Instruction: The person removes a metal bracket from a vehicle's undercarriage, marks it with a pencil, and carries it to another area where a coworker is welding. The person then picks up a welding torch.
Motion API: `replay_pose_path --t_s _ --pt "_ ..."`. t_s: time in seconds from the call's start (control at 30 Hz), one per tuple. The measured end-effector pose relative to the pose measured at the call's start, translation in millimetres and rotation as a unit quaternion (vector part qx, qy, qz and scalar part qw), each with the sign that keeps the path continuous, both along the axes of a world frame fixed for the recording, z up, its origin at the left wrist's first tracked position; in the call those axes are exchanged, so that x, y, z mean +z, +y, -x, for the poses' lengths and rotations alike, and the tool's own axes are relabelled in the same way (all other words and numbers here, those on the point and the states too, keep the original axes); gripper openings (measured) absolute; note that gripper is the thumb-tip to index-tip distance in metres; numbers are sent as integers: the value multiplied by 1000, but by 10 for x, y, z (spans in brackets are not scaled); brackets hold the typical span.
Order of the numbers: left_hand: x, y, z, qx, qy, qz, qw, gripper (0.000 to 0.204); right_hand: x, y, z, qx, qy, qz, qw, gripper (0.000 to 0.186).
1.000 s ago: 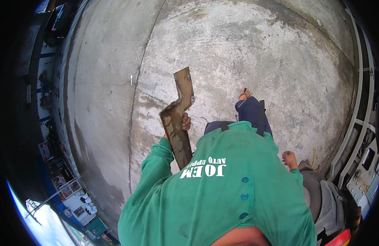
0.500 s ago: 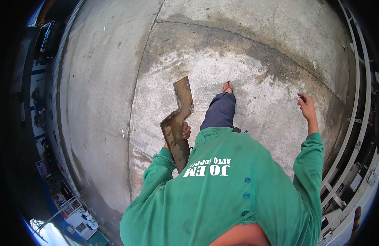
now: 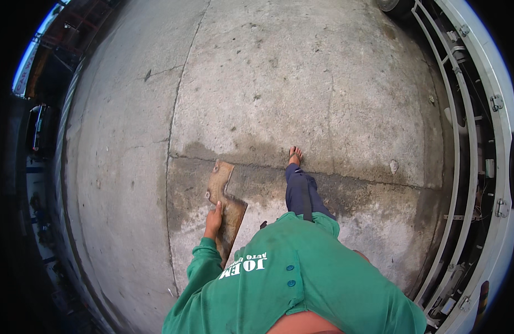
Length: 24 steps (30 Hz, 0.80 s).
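Note:
A long, zigzag-shaped brown plate (image 3: 229,220) with a worn, stained face hangs at my left side. It looks like rusty metal, though the material is hard to tell. Small tabs with holes stick out along its left edge near the far end. My left hand (image 3: 214,220) is closed on that left edge about midway along, and the plate's near end goes out of sight behind my green shirt (image 3: 301,273). On the right, my sleeve runs down beside my body and the hand is hidden; only a sliver of skin shows at the shirt's edge.
Cracked concrete ground (image 3: 301,83) spreads ahead, with a dark damp band crossing it. My sandalled foot (image 3: 294,153) is forward. Along the right runs a vehicle's side with metal rails (image 3: 463,139) and a wheel (image 3: 395,5). A parked dark vehicle (image 3: 38,131) stands far left.
I have moved forward over the concrete. The plate has turned so its tabs face left instead of right, still in my left hand. My right hand has dropped from view.

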<state>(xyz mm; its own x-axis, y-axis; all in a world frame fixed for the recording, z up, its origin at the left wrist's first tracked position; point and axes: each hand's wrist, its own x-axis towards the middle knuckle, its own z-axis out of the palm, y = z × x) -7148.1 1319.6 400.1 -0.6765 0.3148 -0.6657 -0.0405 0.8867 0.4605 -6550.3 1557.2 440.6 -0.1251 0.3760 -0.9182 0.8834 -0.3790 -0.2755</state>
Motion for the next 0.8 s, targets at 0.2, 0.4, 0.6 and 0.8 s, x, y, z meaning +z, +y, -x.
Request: replay_pose_path --t_s 0.2,0.4,0.6,0.8 --pt "38 2128 855 61 -70 30 995 103 -974 4475 1065 86 -63 -296 949 29" --pt "-187 4121 2125 176 -152 -44 972 96 645 8572 4820 89 141 -419 893 36" --pt "-701 6849 4039 191 -210 -75 956 91 655 10792 7056 109 238 -406 876 36" --pt "-290 9492 6123 137 -270 -86 949 88 -815 11606 7094 -36 -24 -104 994 27"
